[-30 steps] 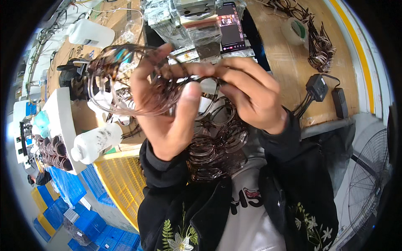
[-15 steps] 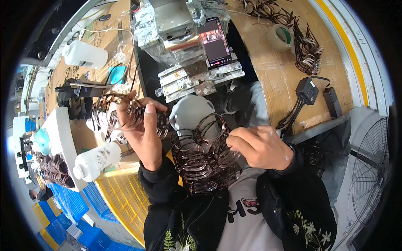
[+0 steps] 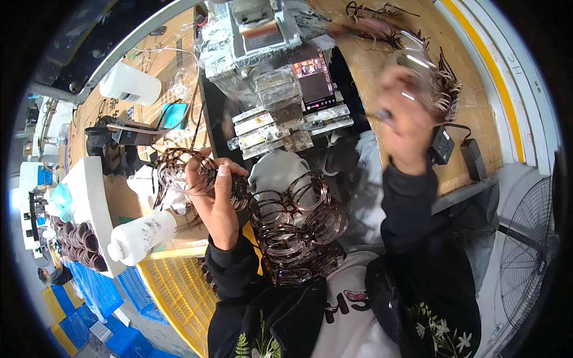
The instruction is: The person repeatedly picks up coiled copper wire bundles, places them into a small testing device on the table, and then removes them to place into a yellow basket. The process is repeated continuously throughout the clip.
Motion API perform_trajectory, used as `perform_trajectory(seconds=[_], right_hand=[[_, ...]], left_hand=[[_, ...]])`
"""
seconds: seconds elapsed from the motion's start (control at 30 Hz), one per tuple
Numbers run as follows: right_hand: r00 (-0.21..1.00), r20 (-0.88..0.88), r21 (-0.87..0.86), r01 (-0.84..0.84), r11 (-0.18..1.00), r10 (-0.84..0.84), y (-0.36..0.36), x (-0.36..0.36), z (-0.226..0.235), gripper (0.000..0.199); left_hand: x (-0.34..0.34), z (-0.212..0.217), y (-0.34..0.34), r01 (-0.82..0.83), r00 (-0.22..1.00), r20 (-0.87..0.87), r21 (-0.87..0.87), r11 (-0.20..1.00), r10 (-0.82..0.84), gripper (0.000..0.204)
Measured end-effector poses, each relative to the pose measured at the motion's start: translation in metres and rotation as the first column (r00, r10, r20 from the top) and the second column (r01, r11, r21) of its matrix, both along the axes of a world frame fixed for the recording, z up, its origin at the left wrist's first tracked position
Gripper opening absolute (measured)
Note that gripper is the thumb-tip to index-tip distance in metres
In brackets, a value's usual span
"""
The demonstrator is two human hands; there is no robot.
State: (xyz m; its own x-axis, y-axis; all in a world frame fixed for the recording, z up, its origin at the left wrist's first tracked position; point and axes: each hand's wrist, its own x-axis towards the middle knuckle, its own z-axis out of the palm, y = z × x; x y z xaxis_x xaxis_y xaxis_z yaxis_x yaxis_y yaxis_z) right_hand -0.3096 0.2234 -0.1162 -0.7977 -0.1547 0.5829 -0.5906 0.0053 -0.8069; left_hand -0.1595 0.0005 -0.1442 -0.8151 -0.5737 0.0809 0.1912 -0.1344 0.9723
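The right hand point(image 3: 409, 122) is smeared by motion; its fingers cannot be separated, and whether anything is gripped among the bright streaks cannot be told. The tangle of brown frames point(image 3: 445, 89) beyond is partly covered by it, as is the black adapter point(image 3: 443, 146). Several fingers of the left hand point(image 3: 216, 206) are hidden by the bundle of brown loops point(image 3: 173, 167), whose pieces cannot be counted. The grey rounded thing point(image 3: 280, 167) is overlapped by the stacked loops point(image 3: 298, 232). Small details on the phone point(image 3: 314, 86) cannot be read. The machine point(image 3: 253, 30) is cut off by the upper edge, the jacket point(image 3: 268, 310) by the lower, the fan point(image 3: 525, 247) by the dark rim
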Motion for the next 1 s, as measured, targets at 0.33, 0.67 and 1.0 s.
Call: perform_trajectory(seconds=[0.33, 0.67, 1.0], right_hand=[[0.947, 0.272, -0.271, -0.095, 0.958, 0.171, -0.092, -0.046, -0.065, 0.018], [0.992, -0.079, -0.242, -0.115, 0.964, 0.098, -0.059, 0.003, -0.03, 0.018], [0.957, -0.081, 0.408, -0.223, 0.886, 0.278, -0.02, 0.073, 0.018, 0.019]], left_hand=[[0.006, 0.004, 0.005, -0.018, 0.998, -0.057, 0.039, 0.999, 0.02, 0.032], [-0.008, 0.037, 0.007, 0.165, 0.981, -0.148, 0.276, 0.947, -0.128, 0.089], [-0.009, 0.058, 0.04, 0.123, 0.923, -0.334, -0.21, 0.97, -0.189, 0.063]])
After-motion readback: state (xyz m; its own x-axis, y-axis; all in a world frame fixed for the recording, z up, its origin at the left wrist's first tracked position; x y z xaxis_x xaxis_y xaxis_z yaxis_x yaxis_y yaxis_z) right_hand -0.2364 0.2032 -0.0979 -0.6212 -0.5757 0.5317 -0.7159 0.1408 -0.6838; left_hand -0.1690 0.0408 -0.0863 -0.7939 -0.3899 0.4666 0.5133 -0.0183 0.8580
